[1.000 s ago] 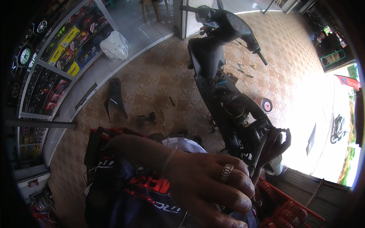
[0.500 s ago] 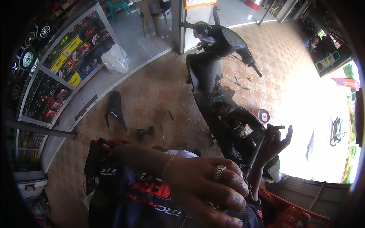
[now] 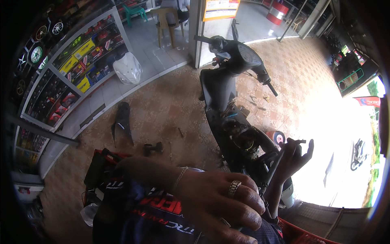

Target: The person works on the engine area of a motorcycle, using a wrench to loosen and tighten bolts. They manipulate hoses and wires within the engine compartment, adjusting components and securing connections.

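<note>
A tiled shop floor (image 3: 170,110) held a stripped scooter (image 3: 231,118). The left hand (image 3: 219,203), ringed, lay curled on dark printed cloth (image 3: 162,215); its grip held nothing I could tell. Beside it, the right hand (image 3: 294,156) pinched a thin black rod (image 3: 280,162). Shelves (image 3: 73,69) held boxed parts.

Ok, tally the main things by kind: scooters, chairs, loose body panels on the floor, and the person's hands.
Scooter: 1
Chairs: 2, green chair, tan chair
Loose black panel: 1
Hands: 2, left hand, right hand
Total: 6
</note>
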Demonstrator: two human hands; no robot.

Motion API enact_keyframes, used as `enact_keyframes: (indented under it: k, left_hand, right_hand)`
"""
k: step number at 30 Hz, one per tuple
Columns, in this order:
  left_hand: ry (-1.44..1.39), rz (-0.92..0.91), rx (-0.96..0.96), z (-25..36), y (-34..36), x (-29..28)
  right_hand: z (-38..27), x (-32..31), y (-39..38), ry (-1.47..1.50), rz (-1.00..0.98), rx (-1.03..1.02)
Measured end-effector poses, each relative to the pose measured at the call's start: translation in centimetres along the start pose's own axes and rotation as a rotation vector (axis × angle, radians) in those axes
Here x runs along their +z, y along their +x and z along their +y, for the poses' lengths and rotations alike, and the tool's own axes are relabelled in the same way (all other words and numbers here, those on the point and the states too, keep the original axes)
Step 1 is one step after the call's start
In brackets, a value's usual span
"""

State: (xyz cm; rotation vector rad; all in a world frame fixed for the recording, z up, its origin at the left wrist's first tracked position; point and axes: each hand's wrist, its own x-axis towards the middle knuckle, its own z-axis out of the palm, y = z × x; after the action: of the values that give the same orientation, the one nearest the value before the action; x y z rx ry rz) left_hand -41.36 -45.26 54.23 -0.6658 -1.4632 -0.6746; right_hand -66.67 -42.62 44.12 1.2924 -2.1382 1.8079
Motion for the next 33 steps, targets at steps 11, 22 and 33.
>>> enact_keyframes:
  k: [11, 22, 33]
  left_hand:
    - [0.089, 0.084, -0.045, -0.6, -0.5, 1.7]
    - [0.129, 0.051, -0.010, -2.2, -0.8, 2.3]
    - [0.170, 0.023, 0.023, -2.7, -1.1, 3.0]
  right_hand:
    - [-0.1, 0.4, 1.8, 0.260, 0.005, 0.039]
    - [1.0, 1.1, 2.3, 0.292, 0.009, 0.055]
    - [3.9, 0.4, 2.4, 0.368, -0.071, -0.006]
